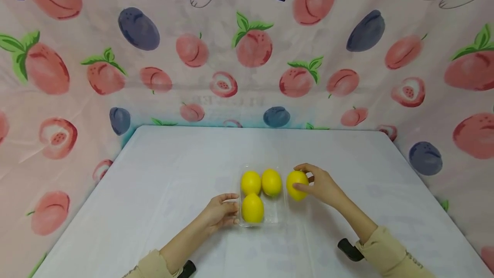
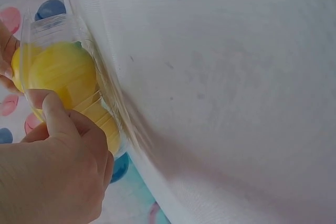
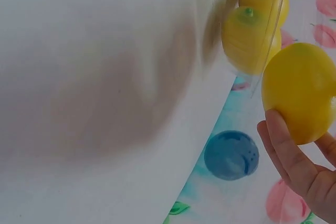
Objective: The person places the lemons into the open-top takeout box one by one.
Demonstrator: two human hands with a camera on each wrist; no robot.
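In the head view a clear plastic box point(image 1: 274, 216) holds three yellow lemons: two side by side in the back row, one lemon point(image 1: 252, 208) at the front left. The front right spot shows bare plastic. My left hand point(image 1: 221, 213) grips the box's left side, a bent finger at its rim in the left wrist view. Just right of the box, my right hand point(image 1: 322, 185) holds another lemon point(image 3: 300, 93) between thumb and fingers. That lemon is raised over the table beside the box wall, as the right wrist view shows.
The box sits on a white-covered table point(image 1: 173, 162). Behind and beside it hangs a pale cloth point(image 1: 216, 20) printed with peaches and dark blue fruit. Dark straps point(image 1: 350, 250) show near both cuffs of the beige sleeves.
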